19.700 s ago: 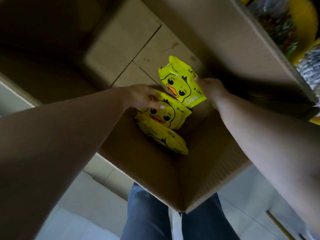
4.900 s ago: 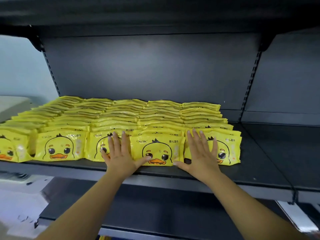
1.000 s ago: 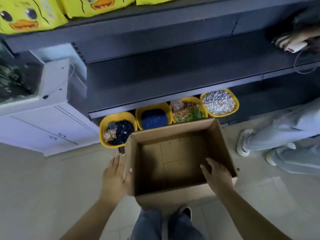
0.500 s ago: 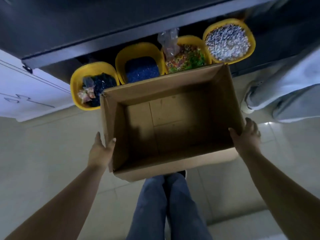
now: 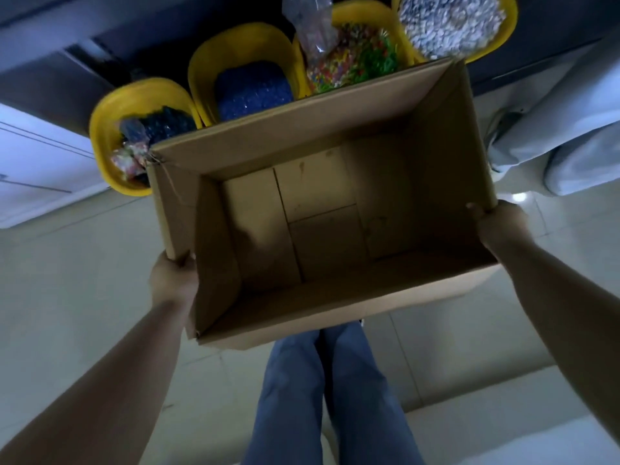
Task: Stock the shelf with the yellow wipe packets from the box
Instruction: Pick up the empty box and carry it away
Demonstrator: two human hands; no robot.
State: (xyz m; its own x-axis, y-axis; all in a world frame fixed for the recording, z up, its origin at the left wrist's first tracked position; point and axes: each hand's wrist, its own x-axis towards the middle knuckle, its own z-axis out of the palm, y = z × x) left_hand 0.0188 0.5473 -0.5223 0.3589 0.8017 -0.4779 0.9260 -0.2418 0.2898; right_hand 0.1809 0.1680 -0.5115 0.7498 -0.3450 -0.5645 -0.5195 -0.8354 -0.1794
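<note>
Cardboard box (image 5: pixel 322 229) open-topped, held over tiled floor (image 5: pixel 67 263) before yellow bins (image 5: pixel 241 45); left hand (image 5: pixel 172 280) gripping left wall's near corner, right hand (image 5: pixel 496 223) gripping right wall's rim, thumb inside; only bare bottom flaps inside.

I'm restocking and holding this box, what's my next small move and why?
Probably carry the cardboard box away and set it aside: its bottom is bare, no yellow packets show inside, and your left hand and right hand already grip its opposite walls.

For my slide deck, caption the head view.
Both hands hold an empty cardboard box above the floor.
</note>
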